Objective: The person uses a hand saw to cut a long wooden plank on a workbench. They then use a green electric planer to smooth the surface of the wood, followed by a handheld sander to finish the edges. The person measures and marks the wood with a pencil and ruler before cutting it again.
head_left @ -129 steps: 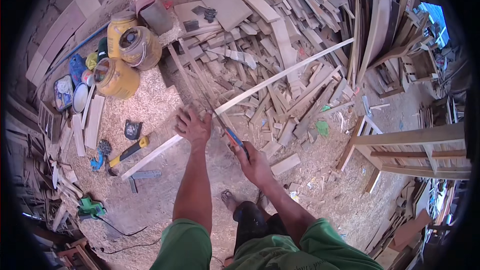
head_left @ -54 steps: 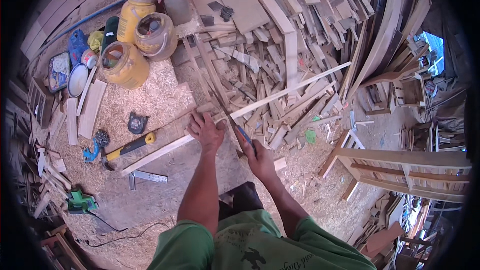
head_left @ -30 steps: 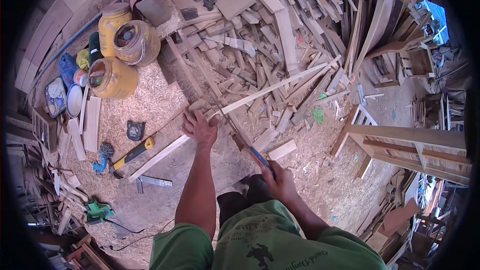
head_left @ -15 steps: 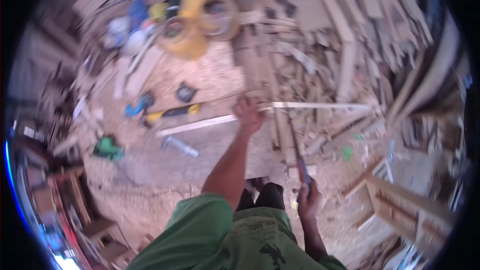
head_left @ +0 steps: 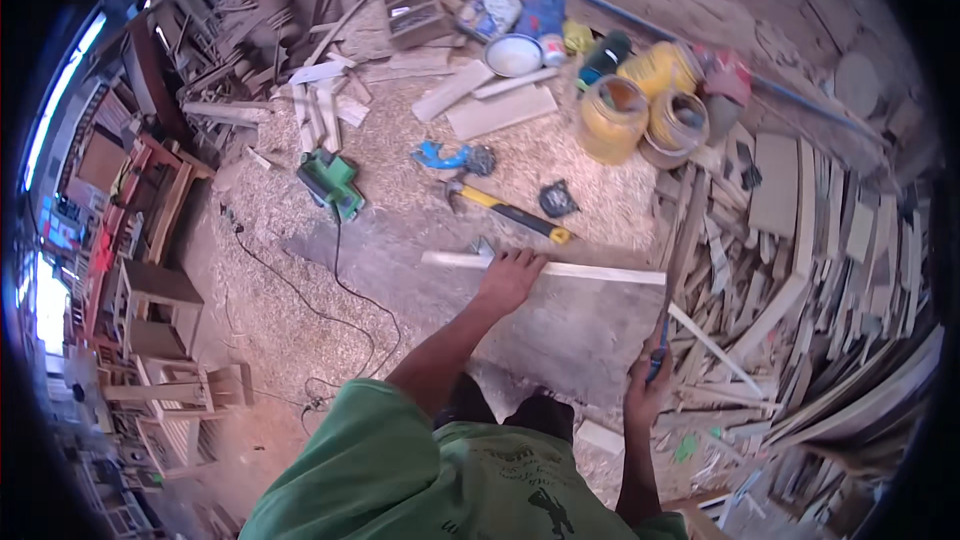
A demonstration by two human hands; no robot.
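A narrow pale wooden strip lies across the worn work board. My left hand presses down on it left of its middle, fingers closed over the strip. My right hand grips the blue handle of a handsaw. The thin blade points away from me, close by the strip's right end; its far part is hard to make out. Right of the saw, a separate pale offcut slants down over the scrap wood. A small greyish piece shows beside my left hand, its kind unclear.
Beyond the strip lie a yellow-and-black hammer, a dark lump and a blue tool. A green power tool trails a black cord. Yellow jars stand at the back. Scrap wood is heaped at right.
The strip ran on to the right beyond the saw; now that right part is separate and slants downward. My view has swung left, and my left hand still rests on the strip.
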